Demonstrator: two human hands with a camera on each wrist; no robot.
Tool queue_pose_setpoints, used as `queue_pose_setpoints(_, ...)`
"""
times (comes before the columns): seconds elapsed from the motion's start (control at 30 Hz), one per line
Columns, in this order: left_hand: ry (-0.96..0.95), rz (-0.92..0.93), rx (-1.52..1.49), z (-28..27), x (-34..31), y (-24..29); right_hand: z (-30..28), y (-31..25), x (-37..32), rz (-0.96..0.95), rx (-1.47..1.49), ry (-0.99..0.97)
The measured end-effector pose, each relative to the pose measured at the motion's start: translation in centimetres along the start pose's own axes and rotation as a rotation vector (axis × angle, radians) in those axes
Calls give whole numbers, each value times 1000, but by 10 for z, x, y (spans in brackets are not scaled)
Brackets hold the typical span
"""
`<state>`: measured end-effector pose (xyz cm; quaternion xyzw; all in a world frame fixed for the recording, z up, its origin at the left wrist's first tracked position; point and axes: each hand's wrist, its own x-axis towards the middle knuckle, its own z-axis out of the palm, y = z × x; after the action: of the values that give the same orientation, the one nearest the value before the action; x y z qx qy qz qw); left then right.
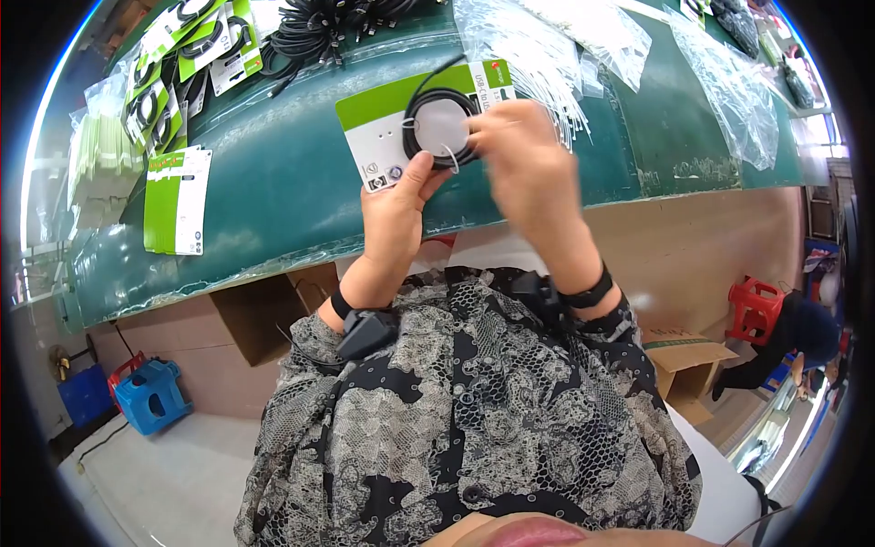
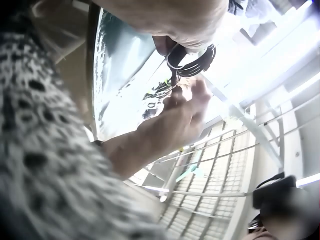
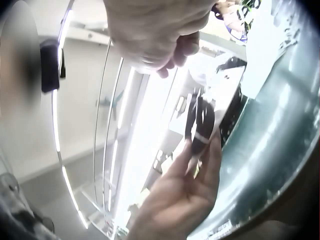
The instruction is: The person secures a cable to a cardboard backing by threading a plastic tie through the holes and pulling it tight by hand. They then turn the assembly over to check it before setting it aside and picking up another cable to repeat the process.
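Observation:
A green-and-white card (image 1: 369, 114) carries a coiled black cable (image 1: 412, 137) bound with pale ties. The left hand (image 1: 392, 223) grips the card's lower edge and the coil, its thumb on the front. Blurred by motion, the right hand (image 1: 538, 173) is at the coil's right side with curled fingers; whether they pinch anything cannot be told. In the right wrist view, the right hand (image 3: 160, 35) appears above the coil (image 3: 202, 120), which the left hand (image 3: 182, 200) holds from below. The left wrist view shows the coil (image 2: 192, 65) near the right hand (image 2: 170, 120).
On the green table (image 1: 273, 191) lie another card (image 1: 178, 202), carded cables (image 1: 146, 109), stacked cards (image 1: 102, 159), loose black cables (image 1: 319, 32), white strips (image 1: 547, 77) and clear bags (image 1: 729, 91). Stools and cardboard boxes stand below; another person (image 1: 807, 328) is at the right.

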<state>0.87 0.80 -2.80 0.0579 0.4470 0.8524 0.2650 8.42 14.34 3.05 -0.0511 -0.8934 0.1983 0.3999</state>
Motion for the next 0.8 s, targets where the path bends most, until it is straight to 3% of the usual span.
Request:
queue_pose_setpoints(0.03,-23,-45,-64,-2,0,6,-12,9,5,-49,-43,152)
queue_pose_setpoints(0.1,-78,-136,-187,-3,1,20,-33,28,-5,428,298,264)
queue_pose_setpoints(0.13,-78,-132,-187,0,-1,26,-28,31,-8,424,301,265)
queue_pose_setpoints(0.23,-130,-222,-210,14,-14,39,-3,43,-22,837,782,-59)
queue_pose_setpoints(0.37,-153,-231,-133,19,-21,38,22,14,-36,776,1019,-194)
queue_pose_setpoints(0.47,-136,-223,-96,19,-26,39,27,25,-36,277,513,-236)
queue_pose_setpoints(0.6,-145,-218,-95,18,-25,40,36,21,-39,180,539,-68)
queue_pose_setpoints(0.73,-147,-169,-55,20,-27,40,48,31,-48,242,520,-201)
queue_pose_setpoints(0.8,-152,-146,-28,21,-27,42,53,34,-48,192,451,-151)
